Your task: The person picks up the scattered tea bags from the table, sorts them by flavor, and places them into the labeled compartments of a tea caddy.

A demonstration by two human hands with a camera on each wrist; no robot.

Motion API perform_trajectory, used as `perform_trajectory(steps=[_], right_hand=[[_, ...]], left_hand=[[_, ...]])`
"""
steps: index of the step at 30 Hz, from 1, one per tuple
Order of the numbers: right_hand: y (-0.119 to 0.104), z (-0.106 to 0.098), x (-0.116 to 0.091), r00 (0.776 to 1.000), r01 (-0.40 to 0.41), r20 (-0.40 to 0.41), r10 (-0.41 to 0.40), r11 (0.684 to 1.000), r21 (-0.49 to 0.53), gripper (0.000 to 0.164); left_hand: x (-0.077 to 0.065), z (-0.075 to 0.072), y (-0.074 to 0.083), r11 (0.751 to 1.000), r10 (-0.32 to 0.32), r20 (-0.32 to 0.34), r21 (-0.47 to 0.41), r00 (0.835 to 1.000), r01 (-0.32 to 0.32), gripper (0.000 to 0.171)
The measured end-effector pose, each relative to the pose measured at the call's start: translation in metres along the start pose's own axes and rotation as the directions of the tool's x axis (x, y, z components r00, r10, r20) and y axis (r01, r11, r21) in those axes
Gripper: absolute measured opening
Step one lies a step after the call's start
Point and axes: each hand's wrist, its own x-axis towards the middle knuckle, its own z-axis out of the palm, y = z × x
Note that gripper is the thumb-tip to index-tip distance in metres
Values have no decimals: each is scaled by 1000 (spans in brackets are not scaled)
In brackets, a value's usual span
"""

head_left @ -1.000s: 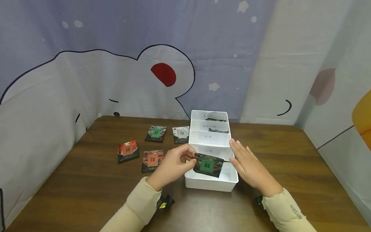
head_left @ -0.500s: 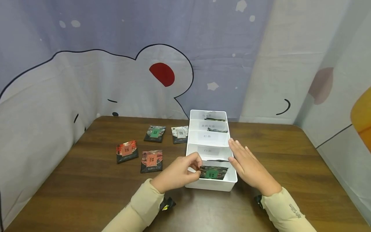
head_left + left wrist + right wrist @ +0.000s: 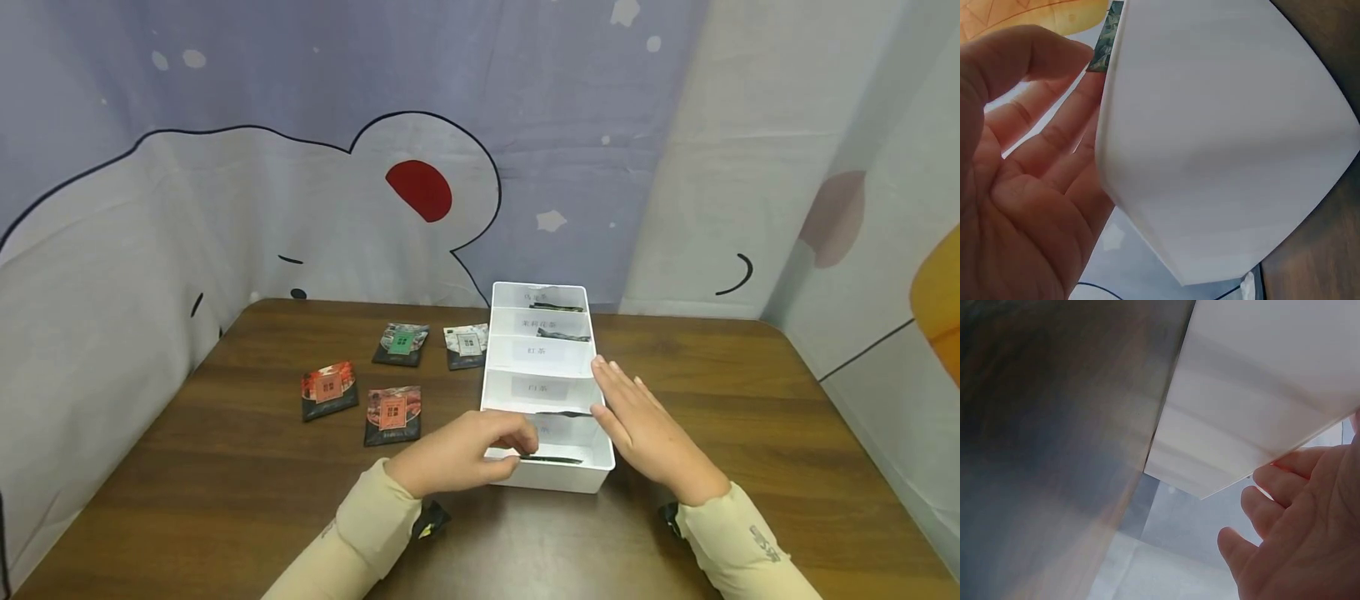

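Observation:
A long white divided box (image 3: pixel 551 477) with labelled compartments stands on the table. My left hand (image 3: pixel 468 450) is at its front left corner, thumb and fingers pinching the corner of a green-and-dark tea sachet (image 3: pixel 553 459). Most of that sachet is down in the front compartment; in the left wrist view a bit of the sachet (image 3: pixel 1106 42) shows above the rim. My right hand (image 3: pixel 652 433) lies with straight fingers along the box's right side. In the right wrist view, fingertips of the right hand (image 3: pixel 1310 512) meet the box wall (image 3: pixel 1254 406).
Left of the box lie a green sachet (image 3: pixel 401 344), a white one (image 3: pixel 467 346), a red one (image 3: pixel 329 390) and another red one (image 3: pixel 393 415). Sachets stand in the box's rear compartments (image 3: pixel 562 336), and another sachet (image 3: pixel 564 413) farther forward. A printed curtain (image 3: pixel 315 200) hangs behind the table.
My left hand has moved right and down, lowering the green sachet from above the box into the front compartment, so only its top edge shows from the head. The right hand has stayed put.

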Motion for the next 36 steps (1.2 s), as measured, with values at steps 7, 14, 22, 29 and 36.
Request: perform_trajectory(steps=[7, 14, 22, 29, 36], right_hand=[[0, 0, 0, 1000, -3, 5, 3, 1000, -3, 61], [1, -1, 1, 1000, 1, 8, 0, 1000, -8, 62], [0, -1, 0, 1000, 0, 14, 0, 1000, -1, 62], [0, -1, 0, 1000, -1, 19, 1, 1000, 9, 62], [0, -1, 1, 1000, 3, 12, -3, 1000, 11, 61]], left_hand=[[-5, -9, 2, 999, -6, -55, 38, 998, 8, 17], [-9, -20, 1, 998, -47, -207, 38, 977, 56, 18], [-16, -38, -10, 975, -180, -445, 40, 877, 221, 14], [-31, -56, -27, 899, -407, -468, -52, 784, 436, 20], [-40, -65, -49, 777, -596, -467, -132, 653, 615, 27]])
